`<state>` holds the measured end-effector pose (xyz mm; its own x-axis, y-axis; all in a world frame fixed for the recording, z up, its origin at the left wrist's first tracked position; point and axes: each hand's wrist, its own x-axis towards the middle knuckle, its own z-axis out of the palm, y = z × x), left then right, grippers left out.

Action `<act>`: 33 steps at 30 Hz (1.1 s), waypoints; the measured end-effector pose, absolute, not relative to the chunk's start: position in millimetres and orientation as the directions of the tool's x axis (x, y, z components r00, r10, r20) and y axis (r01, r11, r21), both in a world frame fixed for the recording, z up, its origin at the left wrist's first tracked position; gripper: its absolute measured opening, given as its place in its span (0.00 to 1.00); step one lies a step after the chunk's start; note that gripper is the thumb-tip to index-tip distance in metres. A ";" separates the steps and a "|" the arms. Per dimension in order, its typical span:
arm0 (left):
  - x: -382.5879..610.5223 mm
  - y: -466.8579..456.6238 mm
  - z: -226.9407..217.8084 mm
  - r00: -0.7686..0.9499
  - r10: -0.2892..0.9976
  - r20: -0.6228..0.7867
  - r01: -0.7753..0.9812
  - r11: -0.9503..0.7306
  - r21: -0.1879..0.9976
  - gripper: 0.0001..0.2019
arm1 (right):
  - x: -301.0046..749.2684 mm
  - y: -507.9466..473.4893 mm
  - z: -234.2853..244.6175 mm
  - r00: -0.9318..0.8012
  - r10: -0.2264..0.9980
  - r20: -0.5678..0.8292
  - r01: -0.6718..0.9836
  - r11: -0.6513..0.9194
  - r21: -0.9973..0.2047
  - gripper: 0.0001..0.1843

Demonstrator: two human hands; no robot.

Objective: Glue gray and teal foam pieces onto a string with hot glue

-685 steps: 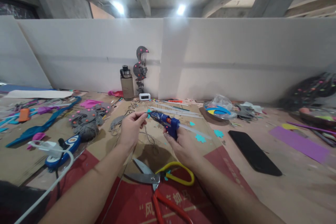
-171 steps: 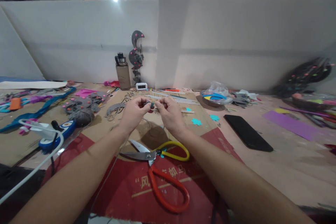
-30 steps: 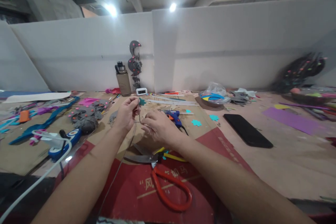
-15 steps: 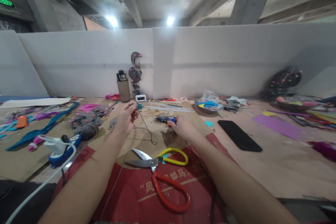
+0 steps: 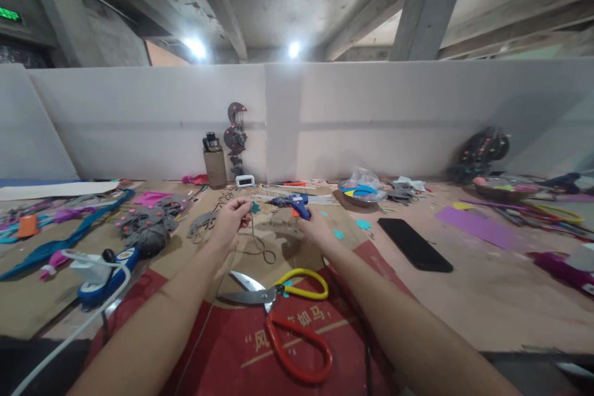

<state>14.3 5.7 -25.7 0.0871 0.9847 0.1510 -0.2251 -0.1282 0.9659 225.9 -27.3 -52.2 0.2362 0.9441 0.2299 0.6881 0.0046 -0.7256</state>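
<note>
My left hand point(image 5: 231, 220) is closed in a pinch on a small teal cut-out shape point(image 5: 255, 206) fixed to a thin grey string point(image 5: 258, 246) that trails down onto the cardboard. My right hand point(image 5: 316, 226) is closed around the grip of a blue hot glue gun point(image 5: 293, 203), lifted just above the table with its nozzle pointing left toward the teal shape. Large scissors point(image 5: 283, 309) with one yellow and one red handle lie open on the red cardboard between my forearms.
A black phone point(image 5: 414, 244) lies to the right, a plastic bag of foam pieces point(image 5: 360, 185) behind it. A water bottle point(image 5: 213, 160) and a grey hanging ornament point(image 5: 234, 136) stand against the white board. Grey and coloured cut-outs, a power strip point(image 5: 103, 265) and white cable sit on the left.
My right hand has closed on the glue gun and lifted it off the table toward the teal shape. My left hand keeps its pinch. The camera has tilted up.
</note>
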 end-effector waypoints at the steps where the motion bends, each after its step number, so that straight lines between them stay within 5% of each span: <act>1: 13.9 6.1 -26.1 0.084 0.986 0.146 -0.224 -0.124 0.967 0.15 | 222.5 -28.4 -50.9 0.245 0.935 0.258 0.660 0.034 -0.751 0.12; 6: 12.4 5.0 -24.4 0.028 0.990 0.138 -0.224 -0.128 0.966 0.16 | 200.4 -45.5 -39.0 0.224 0.947 0.230 0.214 0.183 -0.960 0.15; 9: 11.4 4.3 -23.0 0.003 0.990 0.139 -0.218 -0.135 0.967 0.17 | 190.4 -57.9 -29.8 0.074 0.985 0.153 -0.090 0.160 -0.983 0.20; 11: 10.3 4.5 -22.9 -0.009 0.991 0.133 -0.212 -0.131 0.968 0.17 | 186.6 -64.0 -24.6 0.034 0.988 0.153 -0.136 0.156 -0.978 0.21; 21: 8.4 7.7 -27.3 0.003 0.995 0.097 -0.240 -0.093 0.966 0.16 | 182.0 -74.7 -16.9 0.003 0.968 0.251 -0.041 0.251 -0.967 0.17; 28: 9.3 2.8 -20.9 -0.032 0.999 0.030 -0.316 -0.038 0.948 0.15 | 182.5 -74.2 -27.4 0.046 0.873 0.485 0.389 0.432 -0.814 0.14; 33: 9.8 3.5 -21.0 -0.050 0.999 0.018 -0.320 -0.033 0.947 0.14 | 181.1 -78.8 -24.2 0.038 0.874 0.484 0.426 0.424 -0.799 0.16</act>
